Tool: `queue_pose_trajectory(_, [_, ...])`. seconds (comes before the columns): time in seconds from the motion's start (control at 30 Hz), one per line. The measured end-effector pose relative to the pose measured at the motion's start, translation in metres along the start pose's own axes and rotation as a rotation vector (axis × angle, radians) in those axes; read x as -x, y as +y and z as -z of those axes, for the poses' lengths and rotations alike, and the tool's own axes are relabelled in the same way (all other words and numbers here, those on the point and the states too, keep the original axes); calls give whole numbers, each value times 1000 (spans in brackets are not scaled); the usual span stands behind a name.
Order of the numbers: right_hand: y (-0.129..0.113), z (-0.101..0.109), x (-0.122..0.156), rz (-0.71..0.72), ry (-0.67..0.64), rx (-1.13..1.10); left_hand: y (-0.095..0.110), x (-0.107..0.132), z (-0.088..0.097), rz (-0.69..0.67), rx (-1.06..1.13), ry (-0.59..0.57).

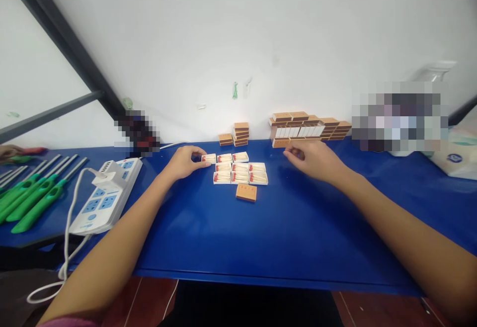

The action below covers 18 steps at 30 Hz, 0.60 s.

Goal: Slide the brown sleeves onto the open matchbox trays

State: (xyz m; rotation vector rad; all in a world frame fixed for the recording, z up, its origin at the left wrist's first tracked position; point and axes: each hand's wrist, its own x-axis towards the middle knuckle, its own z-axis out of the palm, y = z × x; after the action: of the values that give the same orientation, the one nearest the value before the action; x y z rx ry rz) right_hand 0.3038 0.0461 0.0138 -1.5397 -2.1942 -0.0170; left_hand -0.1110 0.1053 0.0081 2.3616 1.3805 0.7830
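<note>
My left hand (pixel 186 163) has its thumb and forefinger closed on the left end of a matchbox tray (pixel 209 159) filled with red-tipped matches. That tray lies at the left of the back row of open trays. In front of it more match-filled trays (pixel 240 177) lie close together in rows on the blue table. A closed orange matchbox (pixel 246 193) lies just nearer to me. On the right, my right hand (pixel 311 157) is held with curled fingers, in front of the matchbox stack (pixel 303 130). Whatever its fingertips may hold is hidden.
A small pile of matchboxes (pixel 240 133) stands against the wall. To the left are a white power strip (pixel 108 200) with a cable and several green long-necked lighters (pixel 39 205). Another person's hand (pixel 10 152) shows at the far left. A white pack (pixel 458 153) sits far right.
</note>
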Motion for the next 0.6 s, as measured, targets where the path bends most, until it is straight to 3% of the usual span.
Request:
queue_pose_trajectory(0.17, [-8,-7,1,49,-1,-32,12,2,4,59,-9,112])
queue_pose_trajectory(0.3, [-15,-12,0,44,63,-24,46,-9,-8,21,48,156])
queue_pose_trajectory(0.47, [-13,-13,-2,-19,61,36,101,-48,-46,-153,30,-40])
queue_pose_trajectory(0.6, [-7,-11,-3,-71,42,66,115,-72,-75,-118,22,-137])
